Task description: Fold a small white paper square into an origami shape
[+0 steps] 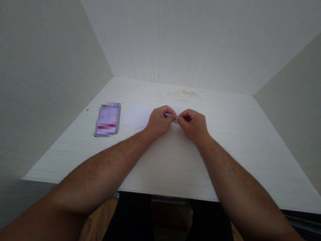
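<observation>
My left hand [162, 120] and my right hand [193, 124] meet near the middle of the white table. Both are closed in a pinch, thumb against fingertips, on a small piece of pale paper [176, 120]. Most of that piece is hidden by the fingers, so its shape cannot be made out. Left of my left hand lie white paper pieces [136, 115], flat and overlapping, with uneven edges. Farther left rests a purple rectangular item [107, 119] with a red band; it is blurred out and its kind cannot be told.
The white tabletop [170, 166] is bounded by a back wall [184, 36] and side panels [42, 57] [303, 95]. A yellowish stain [185, 93] marks the back of the table. A tiny red speck [87, 110] lies near the left edge.
</observation>
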A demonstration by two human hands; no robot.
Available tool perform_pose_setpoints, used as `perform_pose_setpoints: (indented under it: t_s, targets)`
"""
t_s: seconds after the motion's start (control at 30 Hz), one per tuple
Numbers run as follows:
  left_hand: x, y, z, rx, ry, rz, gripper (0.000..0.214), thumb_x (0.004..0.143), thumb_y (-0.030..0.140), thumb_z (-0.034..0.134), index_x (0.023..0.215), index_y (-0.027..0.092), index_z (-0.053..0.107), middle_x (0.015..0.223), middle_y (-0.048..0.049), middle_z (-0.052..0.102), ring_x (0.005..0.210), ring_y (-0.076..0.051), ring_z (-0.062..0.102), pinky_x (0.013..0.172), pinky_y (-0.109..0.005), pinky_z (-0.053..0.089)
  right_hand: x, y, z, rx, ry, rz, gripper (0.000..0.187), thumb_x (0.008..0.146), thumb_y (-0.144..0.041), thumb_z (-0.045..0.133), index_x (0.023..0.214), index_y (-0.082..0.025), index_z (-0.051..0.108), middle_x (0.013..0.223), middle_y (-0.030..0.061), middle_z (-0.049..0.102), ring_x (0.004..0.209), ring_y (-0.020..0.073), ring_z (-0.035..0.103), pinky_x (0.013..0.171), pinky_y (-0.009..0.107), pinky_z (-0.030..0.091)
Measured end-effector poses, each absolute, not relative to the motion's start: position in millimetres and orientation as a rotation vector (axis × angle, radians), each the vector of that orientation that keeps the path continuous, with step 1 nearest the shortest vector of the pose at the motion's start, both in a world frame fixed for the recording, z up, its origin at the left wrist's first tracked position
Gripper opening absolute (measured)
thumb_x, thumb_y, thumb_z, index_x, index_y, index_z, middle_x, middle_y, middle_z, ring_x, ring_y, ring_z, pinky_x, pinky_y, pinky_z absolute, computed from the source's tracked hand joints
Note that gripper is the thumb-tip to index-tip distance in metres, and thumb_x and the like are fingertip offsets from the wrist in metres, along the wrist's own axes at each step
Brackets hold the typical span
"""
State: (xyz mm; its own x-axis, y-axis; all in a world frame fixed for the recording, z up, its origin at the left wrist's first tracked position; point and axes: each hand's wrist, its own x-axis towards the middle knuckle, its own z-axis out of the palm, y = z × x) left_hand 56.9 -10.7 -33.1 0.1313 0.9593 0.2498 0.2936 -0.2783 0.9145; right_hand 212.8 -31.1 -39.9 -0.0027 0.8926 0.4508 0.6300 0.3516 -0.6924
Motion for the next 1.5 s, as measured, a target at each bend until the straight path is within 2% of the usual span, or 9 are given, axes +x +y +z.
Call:
perform_pose_setpoints:
  t_s: [0.3,0.53,0.77,0.97,1.23,1.5]
  targets:
    - [56.0,-11.7,-33.1,1.854,1.221,1.150,0.009,0.077,0.026,0.066,0.079,0.018,0.070,0.079,-0.0016,0.072,0.067,-0.013,0.061,0.067,-0.027,0.049,213.3,-30.7,-39.7,-1.356,-1.634,0.415,0.013,0.077,-0.029,0.065,0.069,-0.019,0.064,0.065,0.0000,0.064,0.059,0.0121,0.053,0.059,0.028,0.040]
    - [55.0,-10.1,-37.7,1.808,1.227,1.211,0.009,0.078,0.026,0.064,0.078,0.018,0.067,0.073,-0.0005,0.069,0.063,-0.012,0.057,0.061,-0.026,0.045,212.4,-30.7,-39.8,-1.300,-1.491,0.619,0.015,0.075,-0.033,0.068,0.075,-0.018,0.069,0.068,0.0011,0.069,0.060,0.0121,0.056,0.058,0.028,0.043]
    - [54.2,-10.0,-36.5,1.845,1.271,1.197,0.009,0.079,0.025,0.062,0.077,0.018,0.067,0.071,-0.0004,0.067,0.062,-0.012,0.055,0.061,-0.026,0.044,213.3,-30.8,-38.3,-1.344,-1.566,0.508,0.012,0.077,-0.029,0.066,0.074,-0.018,0.070,0.067,0.0009,0.069,0.059,0.0120,0.056,0.060,0.028,0.044]
    - [53.9,-9.1,-36.2,1.935,1.253,1.159,0.011,0.077,0.028,0.066,0.078,0.018,0.068,0.079,-0.0022,0.070,0.073,-0.015,0.061,0.069,-0.029,0.047,215.8,-29.8,-40.0,-1.351,-1.624,0.478,0.013,0.080,-0.030,0.064,0.076,-0.019,0.070,0.070,0.0013,0.070,0.062,0.0134,0.058,0.062,0.029,0.045]
    - [54.4,-12.6,-34.5,1.986,1.310,1.194,0.008,0.079,0.026,0.064,0.076,0.019,0.068,0.080,-0.0021,0.070,0.073,-0.015,0.060,0.073,-0.030,0.047,217.3,-27.7,-42.6,-1.342,-1.731,0.355,0.014,0.084,-0.025,0.058,0.078,-0.019,0.070,0.073,0.0022,0.070,0.067,0.0148,0.060,0.065,0.030,0.044]
    - [51.5,-7.2,-37.5,1.889,1.331,1.205,0.008,0.076,0.025,0.065,0.073,0.018,0.066,0.074,-0.0001,0.067,0.068,-0.014,0.056,0.065,-0.028,0.044,218.5,-25.9,-44.3,-1.241,-1.516,0.555,0.013,0.079,-0.020,0.058,0.084,-0.019,0.070,0.074,0.0017,0.071,0.067,0.0150,0.063,0.065,0.031,0.049]
